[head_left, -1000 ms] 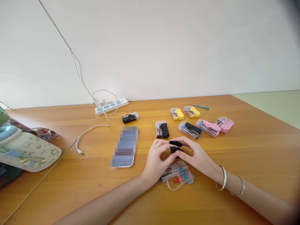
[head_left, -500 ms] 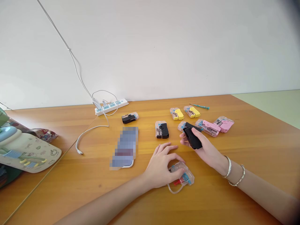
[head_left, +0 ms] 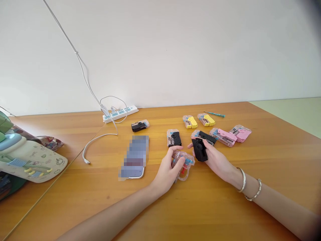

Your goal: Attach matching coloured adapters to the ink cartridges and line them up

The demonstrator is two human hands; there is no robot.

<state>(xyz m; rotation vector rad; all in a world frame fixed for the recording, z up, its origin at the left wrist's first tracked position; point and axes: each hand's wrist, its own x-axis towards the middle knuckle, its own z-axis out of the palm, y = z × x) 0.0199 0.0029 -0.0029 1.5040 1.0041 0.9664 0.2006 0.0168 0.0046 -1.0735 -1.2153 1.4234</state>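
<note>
The left hand (head_left: 167,172) gripped a clear mini water gun (head_left: 184,164) with a red trigger and blue parts, its fingers (head_left: 175,155) curled firmly around the top. The right hand (head_left: 217,159) held a black plastic gun piece (head_left: 198,150), with its fingers (head_left: 208,145) partly closed around the piece. The two held items sat side by side over a wooden table (head_left: 75,187); could not tell if they touched. Just beyond the hands were a black packaged toy gun (head_left: 174,138) and a second black packaged toy gun (head_left: 205,136). Further right lay pink packaged toy guns (head_left: 232,135), with yellow packaged toy guns (head_left: 198,120) behind them and a teal screwdriver (head_left: 214,114) beyond those. Left of the hands lay a pixelated phone (head_left: 134,157), a third black packaged toy gun (head_left: 140,125), a white power strip (head_left: 120,114), and a white cable (head_left: 100,140).
</note>
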